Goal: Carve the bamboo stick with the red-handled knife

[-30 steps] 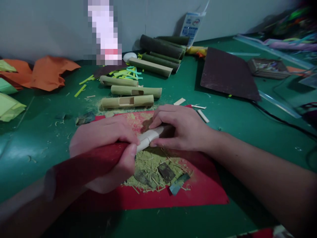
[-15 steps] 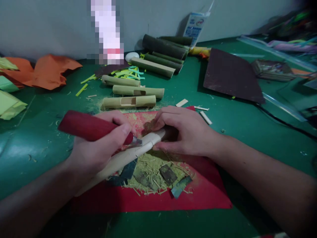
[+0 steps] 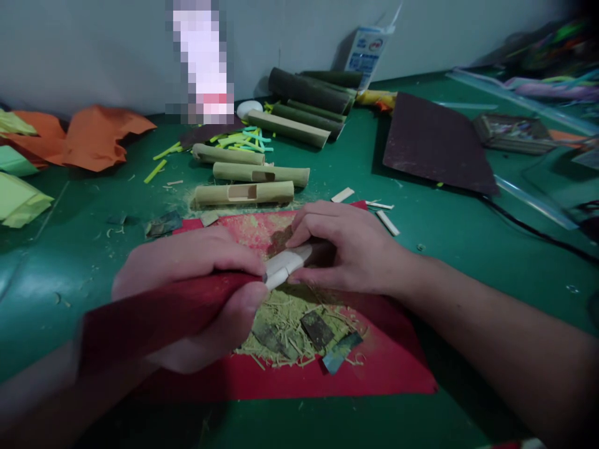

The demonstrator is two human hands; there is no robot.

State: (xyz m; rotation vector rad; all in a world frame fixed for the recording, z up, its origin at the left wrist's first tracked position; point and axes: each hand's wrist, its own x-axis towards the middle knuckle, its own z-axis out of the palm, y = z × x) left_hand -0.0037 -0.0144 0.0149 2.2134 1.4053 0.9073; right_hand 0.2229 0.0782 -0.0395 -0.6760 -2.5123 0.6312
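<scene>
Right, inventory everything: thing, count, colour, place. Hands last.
Carved bamboo piece: 1, pale, centre
Carving tool: 1, red handle, centre
Near sheet: 1, red, centre
Shavings: heap, yellowish, on near sheet
Scraps: several, dark, on shavings
Bamboo tubes: 3, tan, behind near sheet
Cut strips: many, yellow and turquoise, behind tubes
Split bamboo: 1, tan, back
Bamboo lengths: several, dark green, back
Disc: 1, white, back
Printed package: 1, white and blue, at wall
Crumpled paper: uncounted, orange, far left
Paper sheets: several, yellowish, left edge
Far sheet: 1, dark brown, right
Tray: 1, brownish, far right
Clutter: uncounted, multicoloured, upper right
Tabletop: 1, green, throughout
Left hand: 1, gripping tool
Right hand: 1, gripping bamboo
</scene>
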